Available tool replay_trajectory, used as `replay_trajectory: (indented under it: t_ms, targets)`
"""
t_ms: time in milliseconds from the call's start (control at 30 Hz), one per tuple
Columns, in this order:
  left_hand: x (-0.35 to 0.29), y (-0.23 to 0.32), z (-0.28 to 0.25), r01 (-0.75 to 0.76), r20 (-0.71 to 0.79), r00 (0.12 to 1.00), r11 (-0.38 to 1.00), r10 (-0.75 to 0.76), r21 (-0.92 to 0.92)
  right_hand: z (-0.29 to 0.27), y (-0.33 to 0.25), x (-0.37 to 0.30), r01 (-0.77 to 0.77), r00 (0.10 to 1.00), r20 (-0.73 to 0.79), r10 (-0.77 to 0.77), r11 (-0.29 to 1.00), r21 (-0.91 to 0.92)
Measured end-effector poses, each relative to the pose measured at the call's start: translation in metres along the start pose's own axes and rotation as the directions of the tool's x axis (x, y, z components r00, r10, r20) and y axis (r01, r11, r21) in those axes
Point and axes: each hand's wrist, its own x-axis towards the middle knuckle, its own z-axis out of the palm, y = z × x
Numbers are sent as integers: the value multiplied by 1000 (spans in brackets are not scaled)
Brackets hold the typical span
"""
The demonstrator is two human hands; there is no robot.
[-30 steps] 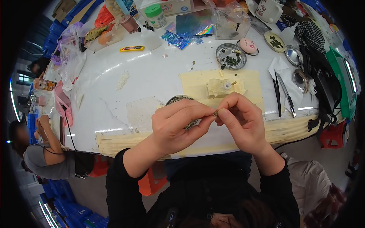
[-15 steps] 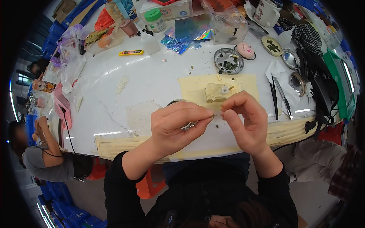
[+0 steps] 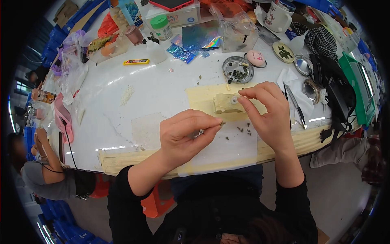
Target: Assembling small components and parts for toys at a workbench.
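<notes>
My left hand (image 3: 183,132) pinches a tiny dark piece (image 3: 222,123) between thumb and fingertips, above the white sheet; its exact kind is too small to make out. My right hand (image 3: 268,116) has its thumb and index finger closed about a small stick, mostly hidden by the fingertips. Beside them a small white round fitting (image 3: 234,99) shows on a block wrapped in cream tape (image 3: 223,104). That block sits on a cream sheet (image 3: 197,95). Several tiny dark bits (image 3: 243,130) lie on the white sheet (image 3: 219,158) between my hands.
Beyond the block is a round metal dish (image 3: 238,70) with dark green bits. To the right lie a pale dish (image 3: 283,53), a knife-like pen tool (image 3: 296,105) and a green tray (image 3: 357,91). Bottles, boxes and bags line the far edge. Another person sits at the left.
My right hand has moved away from my left and up to the stick on the block. My left hand keeps its pinch. More dark bits are visible on the sheet.
</notes>
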Motion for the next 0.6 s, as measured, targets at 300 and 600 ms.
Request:
replay_trajectory:
  t_ms: [300, 600]
  targets:
    - [-2, -2, 0, 6, -16, 1000, 1000, -6, -18, -11, -17, -2, 13, 971, -238, 25, 987, 157]
    - [-1, -1, 0, 22, -6, 1000, 999, -22, -43, 1, -23, -17, -42, 975, -153, 160, 812, 583]
